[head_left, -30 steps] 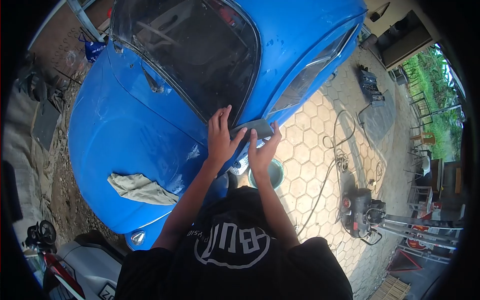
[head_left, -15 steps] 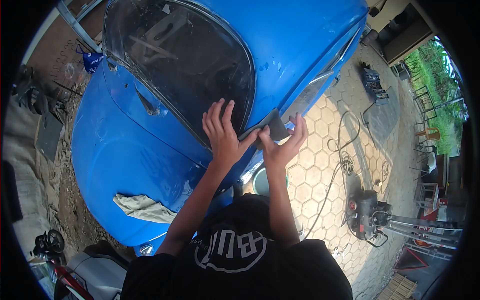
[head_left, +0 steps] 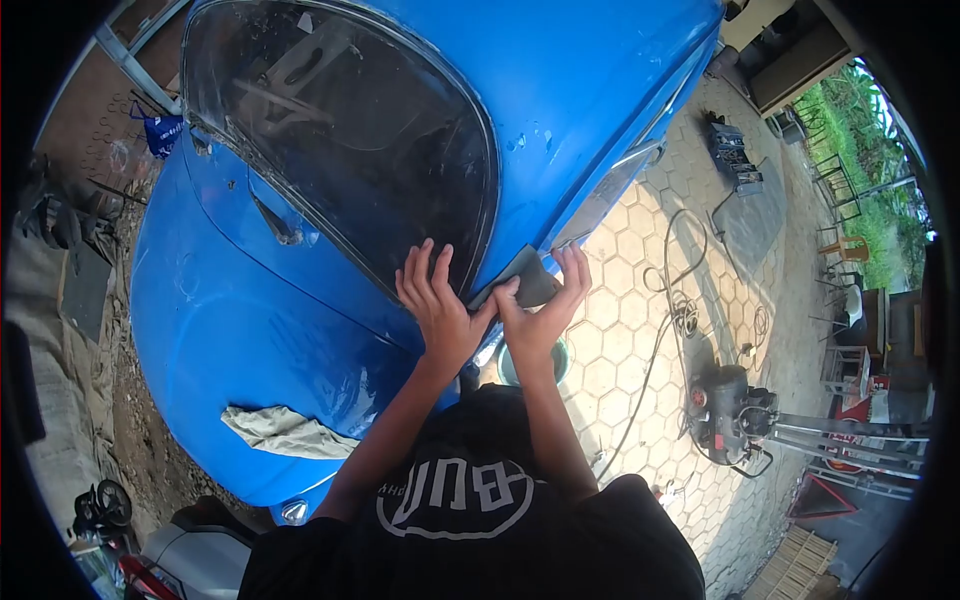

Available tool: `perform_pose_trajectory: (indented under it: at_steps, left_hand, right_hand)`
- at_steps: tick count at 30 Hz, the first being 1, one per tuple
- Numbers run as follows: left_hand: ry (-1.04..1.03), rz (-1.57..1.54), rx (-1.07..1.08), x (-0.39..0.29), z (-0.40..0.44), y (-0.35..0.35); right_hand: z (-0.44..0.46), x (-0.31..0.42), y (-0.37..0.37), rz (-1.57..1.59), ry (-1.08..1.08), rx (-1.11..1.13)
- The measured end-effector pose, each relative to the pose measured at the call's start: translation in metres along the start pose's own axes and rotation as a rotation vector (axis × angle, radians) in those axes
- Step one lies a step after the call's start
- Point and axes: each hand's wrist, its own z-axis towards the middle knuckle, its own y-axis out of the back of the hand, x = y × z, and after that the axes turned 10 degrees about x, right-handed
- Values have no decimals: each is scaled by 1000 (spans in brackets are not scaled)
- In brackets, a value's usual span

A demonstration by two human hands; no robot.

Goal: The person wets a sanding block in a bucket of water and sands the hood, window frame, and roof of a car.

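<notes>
Grips a dark sheet [head_left: 527, 276] with right hand [head_left: 538, 325] just beside the lower corner of the windshield [head_left: 360, 150]; spreads left hand [head_left: 447, 325] loosely over that corner. Seems light, thin, bendable, easily creased; best held by opposite edges.

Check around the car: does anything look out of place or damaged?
Small dark marks show on the blue car beside the windshield; wet or chipped, I cannot tell. A crumpled cloth lies on the car's front end, an odd spot for it. A hose or cable lies in untidy loops on the paving.
</notes>
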Motion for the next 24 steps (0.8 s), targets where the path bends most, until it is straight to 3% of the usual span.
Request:
perform_pose_trajectory:
  at_steps: [6,9,17,24]
  left_hand:
    - [-96,24,-96,-27,82,17]
    - [-76,-52,-89,-35,92,25]
    - [-18,22,54,15,-30,-6]
    - [20,63,75,40,-101,-24]
  right_hand:
    - [90,14,18,93,-44,-74]
    - [91,17,22,138,-106,-52]
    - [-35,-19,-8,72,7,84]
    - [-88,-33,-5,11,-116,345]
